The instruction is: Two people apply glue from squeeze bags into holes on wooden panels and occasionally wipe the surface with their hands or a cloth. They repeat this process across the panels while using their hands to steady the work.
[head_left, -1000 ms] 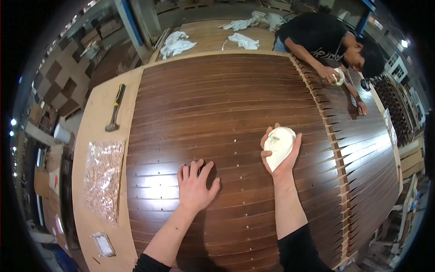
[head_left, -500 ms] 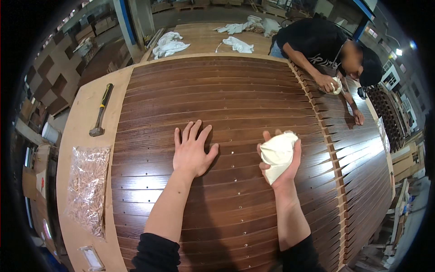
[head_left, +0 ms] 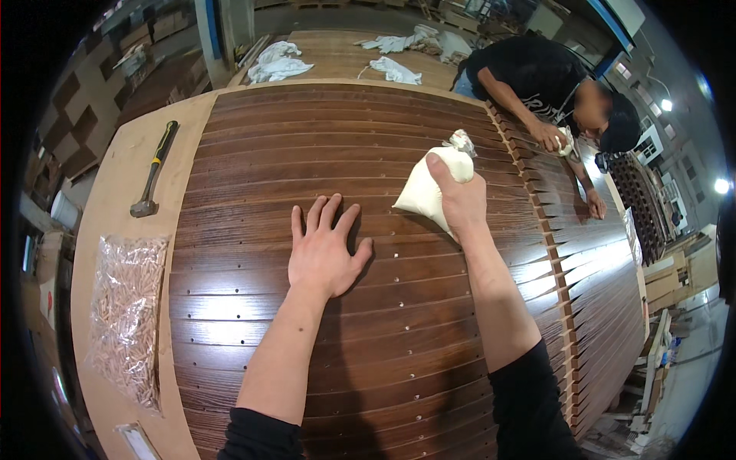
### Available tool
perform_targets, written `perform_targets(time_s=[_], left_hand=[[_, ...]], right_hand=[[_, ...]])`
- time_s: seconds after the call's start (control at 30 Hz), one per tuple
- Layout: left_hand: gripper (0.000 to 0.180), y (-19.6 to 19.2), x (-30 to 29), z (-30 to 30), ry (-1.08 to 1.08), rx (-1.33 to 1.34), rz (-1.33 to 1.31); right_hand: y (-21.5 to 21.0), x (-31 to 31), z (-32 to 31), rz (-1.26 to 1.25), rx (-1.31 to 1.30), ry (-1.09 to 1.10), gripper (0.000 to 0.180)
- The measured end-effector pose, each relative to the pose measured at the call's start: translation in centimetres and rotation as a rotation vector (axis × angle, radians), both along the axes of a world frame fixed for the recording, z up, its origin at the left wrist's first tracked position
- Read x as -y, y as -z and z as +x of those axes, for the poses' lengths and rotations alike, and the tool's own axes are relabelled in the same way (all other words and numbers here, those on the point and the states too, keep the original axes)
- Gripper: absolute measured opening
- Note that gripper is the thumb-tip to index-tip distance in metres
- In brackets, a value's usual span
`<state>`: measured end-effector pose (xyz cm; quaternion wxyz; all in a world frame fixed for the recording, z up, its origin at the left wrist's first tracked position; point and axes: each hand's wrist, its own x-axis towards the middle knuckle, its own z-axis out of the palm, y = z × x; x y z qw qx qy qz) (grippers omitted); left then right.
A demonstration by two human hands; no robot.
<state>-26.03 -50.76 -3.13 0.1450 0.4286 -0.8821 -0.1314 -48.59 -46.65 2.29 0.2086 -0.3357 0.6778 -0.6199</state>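
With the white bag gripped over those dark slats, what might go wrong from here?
The soft white bag in the right hand could drip or smear onto the glossy dark wooden slats. The left hand lies flat on the finish and may leave marks. A co-worker's hand is at the slat ends on the far right edge, so leaning hard might shift the slats under it.

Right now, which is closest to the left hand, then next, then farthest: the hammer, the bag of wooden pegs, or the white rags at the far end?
From the left hand:
1. Hammer, to its left on the light board; the bag of wooden pegs, lower left, looks about as near, too close to call.
2. White rags, far end, farthest.
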Motion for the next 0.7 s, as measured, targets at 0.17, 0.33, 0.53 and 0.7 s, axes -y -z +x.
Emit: perform_targets(time_s=[0.17, 0.33, 0.53, 0.7], left_hand=[[0.065, 0.0, 0.0, 0.2, -0.004, 0.020, -0.008], [0.064, 0.3, 0.0, 0.1, -0.001, 0.013, -0.012], [0.064, 0.1, 0.0, 0.1, -0.008, 0.017, -0.011], [0.065, 0.0, -0.1, -0.1, -0.004, 0.016, 0.001]], right_hand=[[0.7, 0.6, 0.5, 0.037, -0.051, -0.031, 0.045], [0.8, 0.7, 0.3, 0.081, -0.131, -0.022, 0.044], [0.6, 0.9, 1.2, 0.087, -0.157, -0.049, 0.048], [0.9, 1.1, 0.8, 0.152, -0.258, -0.039, 0.048]])
